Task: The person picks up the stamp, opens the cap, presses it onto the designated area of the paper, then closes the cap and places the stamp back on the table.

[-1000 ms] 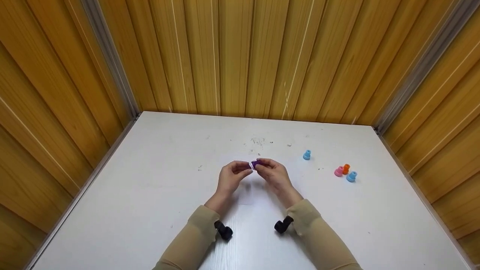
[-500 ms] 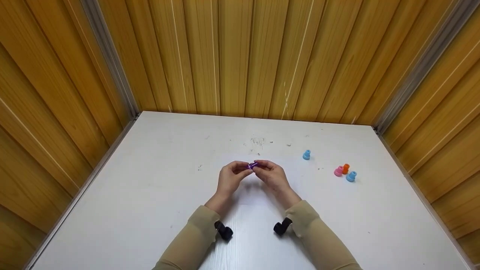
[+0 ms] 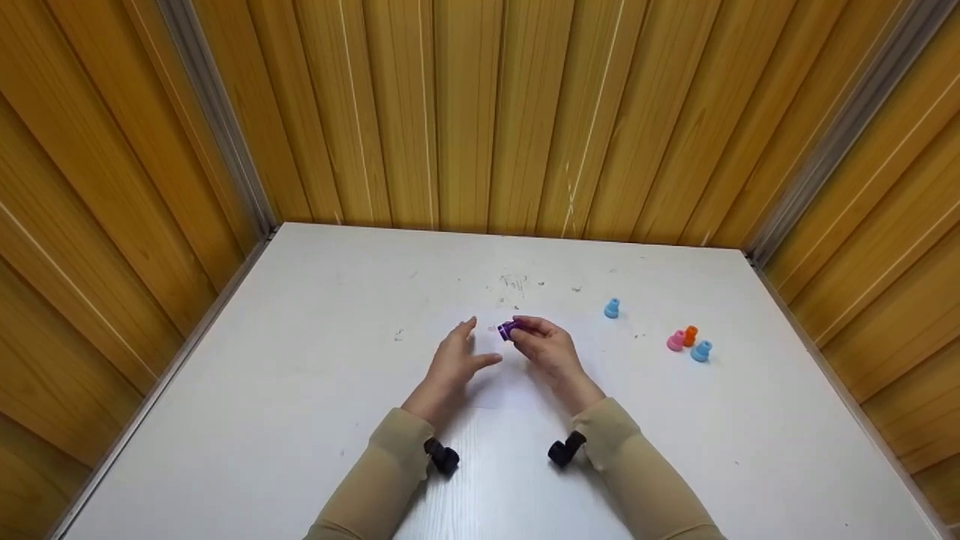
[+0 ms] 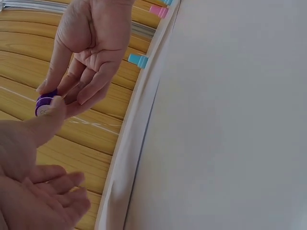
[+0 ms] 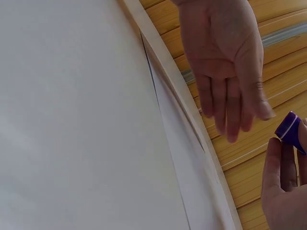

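My right hand (image 3: 550,351) pinches a small purple stamp (image 3: 506,330) with a white ring round it, held above the white table. In the left wrist view, the round end of the stamp faces that camera. My left hand (image 3: 452,365) is apart from it, just to its left, with fingers extended and thumb spread away. It holds nothing. In the right wrist view, a gap shows between the left thumb and the stamp. Under the hands lies a white sheet of paper (image 3: 495,394), with a faint pink mark (image 3: 492,328) beside the stamp.
A light blue stamp (image 3: 612,308) stands to the right, behind the hands. Farther right, a pink stamp (image 3: 676,340), an orange stamp (image 3: 691,335) and another light blue stamp (image 3: 701,351) stand close together. Wood-patterned walls (image 3: 465,112) enclose the table's back and sides.
Both hands held the purple stamp, and the white gap between its parts closed. Since then my left hand has let go and moved slightly left, opening its fingers. The right hand keeps hold.
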Available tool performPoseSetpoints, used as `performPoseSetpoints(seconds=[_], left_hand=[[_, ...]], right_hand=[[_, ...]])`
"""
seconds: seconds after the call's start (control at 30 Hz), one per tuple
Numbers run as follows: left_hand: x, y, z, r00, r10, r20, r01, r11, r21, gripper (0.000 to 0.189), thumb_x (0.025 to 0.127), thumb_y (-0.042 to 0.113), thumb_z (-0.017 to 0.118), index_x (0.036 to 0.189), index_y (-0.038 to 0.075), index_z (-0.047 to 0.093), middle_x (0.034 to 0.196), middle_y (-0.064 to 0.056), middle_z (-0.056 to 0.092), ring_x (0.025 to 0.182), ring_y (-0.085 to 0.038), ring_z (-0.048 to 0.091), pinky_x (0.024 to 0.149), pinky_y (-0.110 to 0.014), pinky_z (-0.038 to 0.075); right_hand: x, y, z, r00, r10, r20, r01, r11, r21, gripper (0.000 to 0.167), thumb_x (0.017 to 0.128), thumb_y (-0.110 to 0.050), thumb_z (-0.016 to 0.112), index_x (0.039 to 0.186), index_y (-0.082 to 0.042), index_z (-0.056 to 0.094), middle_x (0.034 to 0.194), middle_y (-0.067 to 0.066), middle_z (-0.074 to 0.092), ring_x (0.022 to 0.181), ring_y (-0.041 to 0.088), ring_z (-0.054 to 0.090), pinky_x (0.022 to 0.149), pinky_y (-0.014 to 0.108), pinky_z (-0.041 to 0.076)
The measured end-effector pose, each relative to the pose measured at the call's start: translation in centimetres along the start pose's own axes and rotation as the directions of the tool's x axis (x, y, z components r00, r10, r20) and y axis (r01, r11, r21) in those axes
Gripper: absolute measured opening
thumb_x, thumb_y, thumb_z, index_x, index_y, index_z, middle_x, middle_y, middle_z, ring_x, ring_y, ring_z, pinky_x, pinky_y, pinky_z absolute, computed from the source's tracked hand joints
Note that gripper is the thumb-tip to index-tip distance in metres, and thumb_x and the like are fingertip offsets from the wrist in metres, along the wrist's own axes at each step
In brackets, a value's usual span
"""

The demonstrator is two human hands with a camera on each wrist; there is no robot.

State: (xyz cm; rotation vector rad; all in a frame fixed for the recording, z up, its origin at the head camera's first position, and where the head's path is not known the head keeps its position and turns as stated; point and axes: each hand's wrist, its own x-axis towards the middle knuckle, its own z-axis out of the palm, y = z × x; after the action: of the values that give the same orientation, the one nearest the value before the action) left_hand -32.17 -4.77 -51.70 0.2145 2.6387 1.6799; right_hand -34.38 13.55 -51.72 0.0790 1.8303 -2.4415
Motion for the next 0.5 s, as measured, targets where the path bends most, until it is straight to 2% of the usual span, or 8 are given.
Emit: performPoseSetpoints(seconds=[0.07, 0.13, 0.23, 0.37, 0.5], left_hand=[[-0.1, -0.1, -0.2, 0.998, -0.032, 0.057, 0.023, 0.988, 0.151, 0.094, 0.085, 0.020, 0.086, 0.156, -0.010, 0.032, 0.164, -0.030, 0.029, 0.158, -0.044, 0.019, 0.131, -0.055, 0.017], [-0.2, -0.1, -0.4, 0.991, -0.064, 0.116, 0.030, 0.961, 0.276, 0.100, 0.085, 0.022, 0.086, 0.157, -0.011, 0.026, 0.166, -0.031, 0.020, 0.159, -0.044, 0.010, 0.132, -0.056, 0.011], [-0.3, -0.1, -0.5, 0.979, -0.113, 0.173, 0.028, 0.902, 0.431, 0.101, 0.085, 0.029, 0.086, 0.157, -0.011, 0.027, 0.167, -0.031, 0.018, 0.159, -0.043, 0.011, 0.132, -0.054, 0.012], [-0.4, -0.1, -0.3, 0.966, -0.166, 0.197, 0.040, 0.852, 0.522, 0.099, 0.086, 0.033, 0.085, 0.156, -0.009, 0.031, 0.169, -0.029, 0.016, 0.160, -0.040, 0.012, 0.133, -0.049, 0.015], [-0.4, -0.1, -0.2, 0.965, -0.175, 0.194, 0.046, 0.845, 0.533, 0.098, 0.086, 0.033, 0.084, 0.157, -0.009, 0.030, 0.170, -0.027, 0.015, 0.161, -0.039, 0.012, 0.133, -0.048, 0.014]], right_hand=[[0.1, -0.1, -0.1, 1.000, 0.009, -0.003, -0.009, 1.000, -0.004, 0.028, 0.091, 0.009, 0.069, 0.119, 0.003, 0.071, 0.101, 0.004, 0.078, 0.093, 0.012, 0.074, 0.082, 0.022, 0.063], [0.2, -0.2, -0.3, 1.000, 0.016, -0.005, -0.016, 1.000, -0.024, 0.029, 0.091, 0.009, 0.070, 0.120, 0.002, 0.071, 0.101, 0.004, 0.077, 0.093, 0.012, 0.074, 0.082, 0.022, 0.063], [0.3, -0.6, -0.6, 1.000, 0.013, -0.007, -0.013, 0.998, -0.066, 0.032, 0.090, 0.008, 0.071, 0.122, 0.001, 0.071, 0.101, 0.002, 0.077, 0.094, 0.011, 0.073, 0.082, 0.022, 0.062], [0.6, -1.2, -1.7, 0.998, -0.065, 0.007, 0.065, 0.982, -0.175, 0.035, 0.089, 0.007, 0.074, 0.124, 0.004, 0.070, 0.104, 0.005, 0.077, 0.096, 0.010, 0.072, 0.085, 0.020, 0.062], [1.4, -2.2, -3.7, 0.983, -0.185, 0.014, 0.179, 0.923, -0.341, 0.036, 0.086, 0.005, 0.078, 0.122, 0.004, 0.071, 0.111, 0.013, 0.077, 0.096, 0.008, 0.072, 0.086, 0.018, 0.061]])
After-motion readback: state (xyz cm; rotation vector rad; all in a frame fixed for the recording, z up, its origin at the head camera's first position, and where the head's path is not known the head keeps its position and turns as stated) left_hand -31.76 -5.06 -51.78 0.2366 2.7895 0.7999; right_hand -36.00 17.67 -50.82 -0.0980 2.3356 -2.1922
